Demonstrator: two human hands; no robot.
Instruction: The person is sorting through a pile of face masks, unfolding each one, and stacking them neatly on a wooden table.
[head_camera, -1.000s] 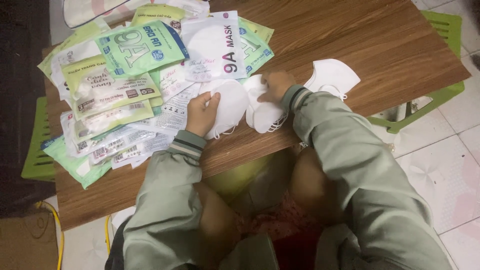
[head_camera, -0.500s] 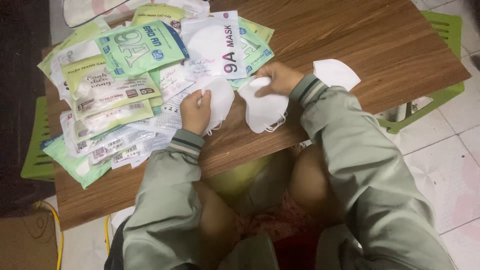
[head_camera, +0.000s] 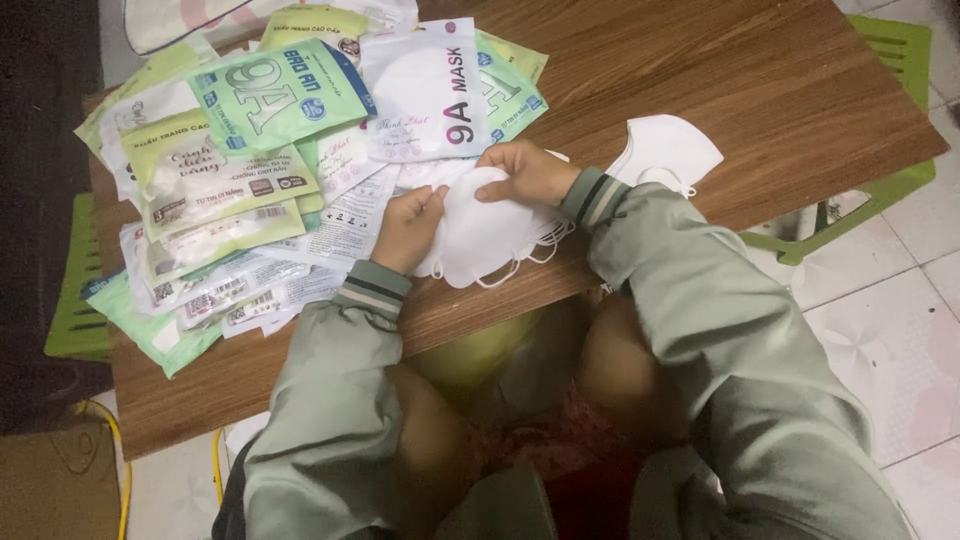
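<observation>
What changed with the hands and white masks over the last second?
The right hand came back from the table's far side to the white mask that the left hand holds; both now grip it. The mask pile and packets stayed put.

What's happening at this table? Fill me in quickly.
A person in a grey-green jacket sits at a low wooden table, handling white face masks. The left hand grips the stack at its left edge while the right hand pinches it from the top. A few more loose white masks lie to the right. A heap of green and white mask packets covers the left part of the table.
</observation>
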